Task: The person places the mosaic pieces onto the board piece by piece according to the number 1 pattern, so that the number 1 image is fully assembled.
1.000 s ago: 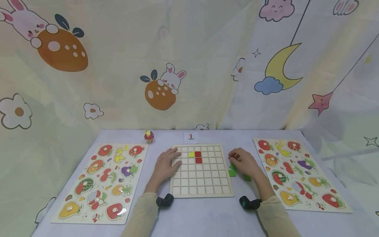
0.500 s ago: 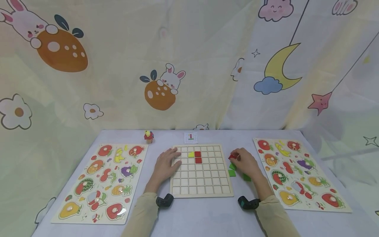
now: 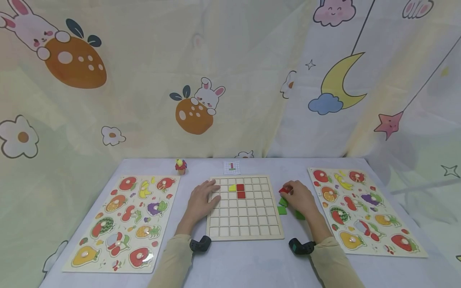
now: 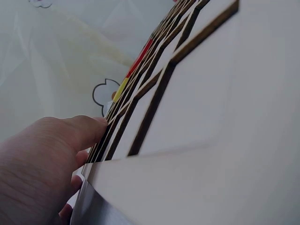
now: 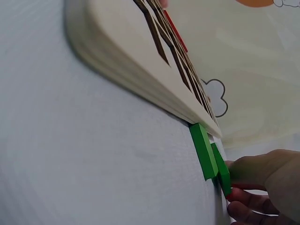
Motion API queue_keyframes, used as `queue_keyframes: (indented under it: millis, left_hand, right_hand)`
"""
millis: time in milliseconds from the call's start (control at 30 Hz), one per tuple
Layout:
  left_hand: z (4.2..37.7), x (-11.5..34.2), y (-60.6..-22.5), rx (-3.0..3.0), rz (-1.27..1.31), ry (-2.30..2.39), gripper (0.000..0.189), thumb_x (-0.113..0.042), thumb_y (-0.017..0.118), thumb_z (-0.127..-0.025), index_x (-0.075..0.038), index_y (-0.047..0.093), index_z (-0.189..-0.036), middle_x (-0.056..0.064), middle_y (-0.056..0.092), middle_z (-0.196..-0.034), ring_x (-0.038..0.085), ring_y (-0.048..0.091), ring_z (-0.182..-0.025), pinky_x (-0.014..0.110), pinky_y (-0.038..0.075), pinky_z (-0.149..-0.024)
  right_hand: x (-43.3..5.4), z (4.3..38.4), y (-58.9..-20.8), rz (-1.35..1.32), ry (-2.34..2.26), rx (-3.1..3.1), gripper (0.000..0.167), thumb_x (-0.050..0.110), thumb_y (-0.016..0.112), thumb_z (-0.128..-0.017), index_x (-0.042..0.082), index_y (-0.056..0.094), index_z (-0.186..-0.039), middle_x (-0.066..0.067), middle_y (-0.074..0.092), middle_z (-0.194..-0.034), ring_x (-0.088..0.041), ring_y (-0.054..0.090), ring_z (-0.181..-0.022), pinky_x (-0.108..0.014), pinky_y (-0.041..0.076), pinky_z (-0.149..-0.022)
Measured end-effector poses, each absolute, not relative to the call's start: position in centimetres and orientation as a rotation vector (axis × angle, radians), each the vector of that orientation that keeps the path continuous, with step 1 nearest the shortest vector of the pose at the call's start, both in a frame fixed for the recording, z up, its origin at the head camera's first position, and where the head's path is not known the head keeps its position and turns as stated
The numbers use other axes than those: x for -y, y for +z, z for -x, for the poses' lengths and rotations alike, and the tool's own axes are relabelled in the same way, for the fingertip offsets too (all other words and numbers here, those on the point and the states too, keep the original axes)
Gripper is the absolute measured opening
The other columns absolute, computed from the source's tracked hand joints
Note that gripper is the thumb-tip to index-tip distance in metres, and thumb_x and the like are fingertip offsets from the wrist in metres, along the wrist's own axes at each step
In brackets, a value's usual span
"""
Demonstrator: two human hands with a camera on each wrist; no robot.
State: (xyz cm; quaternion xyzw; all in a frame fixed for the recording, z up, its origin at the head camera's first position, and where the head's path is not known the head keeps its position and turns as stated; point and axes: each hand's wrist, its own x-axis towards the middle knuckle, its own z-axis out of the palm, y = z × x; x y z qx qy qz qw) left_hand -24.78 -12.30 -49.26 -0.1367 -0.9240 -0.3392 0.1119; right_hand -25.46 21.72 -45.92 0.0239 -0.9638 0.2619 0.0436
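Observation:
My left hand (image 3: 200, 201) rests on the left edge of a wooden grid board (image 3: 252, 221), thumb and fingers spread over its squares. In the left wrist view, that thumb lies along the board's rim. On the grid sit a yellow tile (image 3: 232, 188) and two red tiles, one red tile (image 3: 240, 187) directly above the other red tile (image 3: 241, 195). Right of the board, my right hand (image 3: 299, 197) pinches another red tile (image 3: 283, 190) at its fingertips. Below those fingers lie loose green tiles (image 3: 282, 210), partly hidden; the right wrist view shows two green tiles (image 5: 204, 152) beside the board.
A small card with a printed grid pattern (image 3: 232, 167) lies behind the board. Further left stands a small colourful figurine (image 3: 181, 166). Fruit puzzle boards flank the work area, a left puzzle board (image 3: 136, 214) and a right puzzle board (image 3: 363, 216). A printed curtain hangs behind the table.
The red tile has come into view at my right fingertips, and that hand has shifted very slightly. My left hand stays put on the board, and the tiles on the grid are unchanged.

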Motion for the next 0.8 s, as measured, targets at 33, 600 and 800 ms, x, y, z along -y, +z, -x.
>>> queue_keyframes:
  millis: [33,600,800]
  left_hand:
    - [24.8,12.3,-49.3,2.71,0.404,-0.996,0.036,-0.03,0.063,-0.089,-0.016,0.062,-0.122,0.005,0.05,-0.142,0.028,0.036,-0.139,0.051,0.024,-0.116]
    - [24.6,12.2,-49.0,2.683,0.429,-1.003,0.037,-0.03,0.064,-0.088,-0.014,0.062,-0.122,0.009,0.051,-0.141,0.031,0.037,-0.138,0.053,0.025,-0.115]
    - [24.6,12.2,-49.1,2.69,0.422,-0.999,0.037,-0.029,0.064,-0.088,-0.015,0.062,-0.122,0.008,0.051,-0.141,0.031,0.037,-0.138,0.053,0.024,-0.115]
  right_hand:
    - [-21.7,25.5,-45.9,-0.073,0.801,2.949,0.034,0.023,0.068,-0.086,0.002,0.063,-0.112,-0.013,0.061,-0.097,-0.022,0.056,-0.081,-0.031,0.047,-0.064]
    - [-21.1,25.3,-46.1,-0.095,0.869,2.937,0.033,0.023,0.064,-0.087,0.005,0.062,-0.115,-0.01,0.059,-0.099,-0.02,0.053,-0.079,-0.024,0.041,-0.061]
    - [-20.4,25.3,-45.9,-0.138,0.881,2.924,0.032,0.023,0.066,-0.086,0.006,0.064,-0.113,-0.009,0.06,-0.098,-0.02,0.053,-0.079,-0.025,0.042,-0.062]
